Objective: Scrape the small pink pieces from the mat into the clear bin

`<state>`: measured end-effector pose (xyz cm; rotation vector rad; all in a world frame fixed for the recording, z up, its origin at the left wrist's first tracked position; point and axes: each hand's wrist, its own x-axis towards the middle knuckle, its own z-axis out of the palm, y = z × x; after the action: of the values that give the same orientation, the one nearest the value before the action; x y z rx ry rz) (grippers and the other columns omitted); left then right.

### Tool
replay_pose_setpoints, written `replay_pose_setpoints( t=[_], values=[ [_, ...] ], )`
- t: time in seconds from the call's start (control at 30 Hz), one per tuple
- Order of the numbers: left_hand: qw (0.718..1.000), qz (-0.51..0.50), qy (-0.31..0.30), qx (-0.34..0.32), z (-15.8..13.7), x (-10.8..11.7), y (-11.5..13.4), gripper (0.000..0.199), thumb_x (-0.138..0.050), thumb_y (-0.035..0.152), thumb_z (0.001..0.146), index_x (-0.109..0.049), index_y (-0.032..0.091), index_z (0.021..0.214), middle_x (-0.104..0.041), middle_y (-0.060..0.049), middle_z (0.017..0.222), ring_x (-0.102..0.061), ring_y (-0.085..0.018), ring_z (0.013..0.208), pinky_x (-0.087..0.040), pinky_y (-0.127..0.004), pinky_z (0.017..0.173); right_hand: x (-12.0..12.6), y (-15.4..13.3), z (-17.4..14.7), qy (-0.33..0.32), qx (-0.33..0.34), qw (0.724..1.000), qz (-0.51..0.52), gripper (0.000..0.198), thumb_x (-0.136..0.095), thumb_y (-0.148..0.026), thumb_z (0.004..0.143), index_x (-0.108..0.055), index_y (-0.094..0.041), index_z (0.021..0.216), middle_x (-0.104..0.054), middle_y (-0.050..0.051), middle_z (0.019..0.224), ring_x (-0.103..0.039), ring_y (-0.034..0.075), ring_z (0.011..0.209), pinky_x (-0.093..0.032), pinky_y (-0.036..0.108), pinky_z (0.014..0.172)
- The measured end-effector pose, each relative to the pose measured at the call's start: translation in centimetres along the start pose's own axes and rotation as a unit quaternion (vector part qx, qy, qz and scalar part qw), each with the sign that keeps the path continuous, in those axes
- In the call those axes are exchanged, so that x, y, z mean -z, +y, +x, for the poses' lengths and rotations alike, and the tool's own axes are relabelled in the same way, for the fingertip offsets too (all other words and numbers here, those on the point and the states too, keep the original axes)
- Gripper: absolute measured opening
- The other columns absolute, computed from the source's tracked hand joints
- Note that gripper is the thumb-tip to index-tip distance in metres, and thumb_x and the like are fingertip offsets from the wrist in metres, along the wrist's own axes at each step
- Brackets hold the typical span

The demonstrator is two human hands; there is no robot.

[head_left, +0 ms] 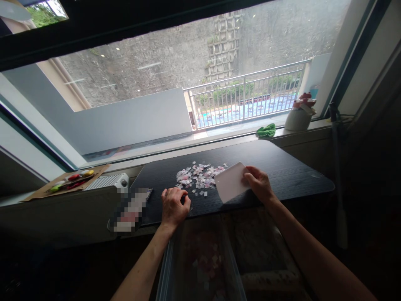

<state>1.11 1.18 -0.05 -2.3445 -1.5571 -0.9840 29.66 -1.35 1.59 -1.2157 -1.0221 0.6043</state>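
Note:
My right hand (259,184) grips a thin white plastic scraper (230,184) by its right edge. The scraper is tilted over the dark tabletop (282,167), beside a loose pile of small whitish and pink paper-like pieces (200,174). Just in front of that pile is my left hand (176,205), fingers curled in, near the table's front edge. Whatever its fingertips hold, if anything, is hidden. Below the table edge stands a clear plastic bin (233,267) with more small pieces inside.
A phone (145,196) lies at the table's left end, partly blurred. On the sill are a green cloth (266,130), a white jug-like container (297,119) and cardboard (40,186) with colored items. A second container (266,246) sits right of the bin.

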Motion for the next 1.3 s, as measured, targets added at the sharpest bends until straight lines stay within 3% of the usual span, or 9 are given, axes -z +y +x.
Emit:
replay_pose_setpoints(
  t=[0.1,0.23,0.4,0.57,0.7,0.83,0.97,1.3],
  values=[
    [1.000,-0.002,0.000,0.004,0.0,0.0,0.1,0.012,-0.051,0.023,0.077,-0.063,0.022,0.077,-0.068,-0.005,0.084,-0.059,-0.025,0.092,-0.030,-0.051,0.104,-0.2,0.4,0.1,-0.008,0.011,1.000,0.016,0.024,-0.057,-0.026,0.064,-0.065,-0.018,0.085,-0.067,0.000,0.070,-0.063,0.016,0.062,-0.051,0.027,0.057],
    [1.000,-0.005,0.000,0.008,0.0,0.1,0.2,0.012,-0.051,0.022,0.076,-0.063,0.023,0.076,-0.067,-0.004,0.083,-0.059,-0.025,0.092,-0.030,-0.050,0.104,-0.8,0.8,0.2,-0.090,0.020,0.993,0.070,0.031,-0.067,-0.035,0.067,-0.063,-0.019,0.093,-0.072,0.003,0.077,-0.069,0.019,0.071,-0.057,0.035,0.071],
    [1.000,-0.008,-0.002,0.010,0.0,0.1,0.2,0.012,-0.051,0.022,0.077,-0.062,0.023,0.075,-0.067,-0.004,0.083,-0.058,-0.024,0.091,-0.030,-0.050,0.105,-1.2,1.0,0.1,-0.165,0.022,0.982,0.093,0.041,-0.073,-0.048,0.067,-0.063,-0.019,0.095,-0.075,0.005,0.078,-0.072,0.021,0.072,-0.058,0.041,0.075],
    [1.000,-0.006,-0.006,0.009,0.0,0.1,0.2,0.012,-0.050,0.023,0.077,-0.062,0.023,0.076,-0.067,-0.004,0.083,-0.058,-0.025,0.092,-0.030,-0.050,0.104,-2.1,0.9,0.0,-0.139,0.010,0.981,0.132,0.040,-0.076,-0.047,0.064,-0.063,-0.021,0.092,-0.076,0.005,0.078,-0.073,0.022,0.074,-0.058,0.042,0.077],
    [1.000,-0.003,-0.008,0.013,0.0,0.1,0.3,0.012,-0.050,0.022,0.077,-0.062,0.022,0.076,-0.067,-0.004,0.084,-0.058,-0.025,0.092,-0.030,-0.050,0.105,-2.5,1.0,0.0,-0.159,0.011,0.984,0.081,0.036,-0.072,-0.038,0.066,-0.064,-0.019,0.095,-0.074,0.003,0.070,-0.071,0.021,0.067,-0.057,0.040,0.073],
    [1.000,-0.004,-0.007,0.013,0.0,0.1,0.4,0.012,-0.051,0.022,0.077,-0.062,0.023,0.076,-0.067,-0.004,0.084,-0.059,-0.025,0.093,-0.030,-0.050,0.105,-1.0,0.9,0.5,-0.063,0.001,0.998,0.014,0.036,-0.064,-0.031,0.066,-0.068,-0.016,0.099,-0.070,0.000,0.062,-0.068,0.020,0.063,-0.055,0.036,0.067],
    [1.000,-0.003,-0.006,0.012,0.1,0.2,0.4,0.011,-0.051,0.022,0.077,-0.063,0.022,0.076,-0.067,-0.004,0.083,-0.059,-0.025,0.093,-0.030,-0.050,0.105,0.5,0.5,0.7,0.023,0.000,1.000,-0.012,0.030,-0.059,-0.030,0.063,-0.071,-0.016,0.086,-0.068,0.002,0.063,-0.063,0.018,0.058,-0.051,0.030,0.055],
    [1.000,0.006,0.004,0.001,0.0,0.0,0.1,0.012,-0.052,0.022,0.077,-0.064,0.021,0.077,-0.068,-0.005,0.083,-0.060,-0.025,0.091,-0.031,-0.051,0.103,0.3,0.1,0.4,-0.007,0.008,1.000,-0.017,0.030,-0.054,-0.028,0.058,-0.070,-0.018,0.082,-0.069,0.002,0.071,-0.061,0.018,0.064,-0.049,0.028,0.057]
  ],
)
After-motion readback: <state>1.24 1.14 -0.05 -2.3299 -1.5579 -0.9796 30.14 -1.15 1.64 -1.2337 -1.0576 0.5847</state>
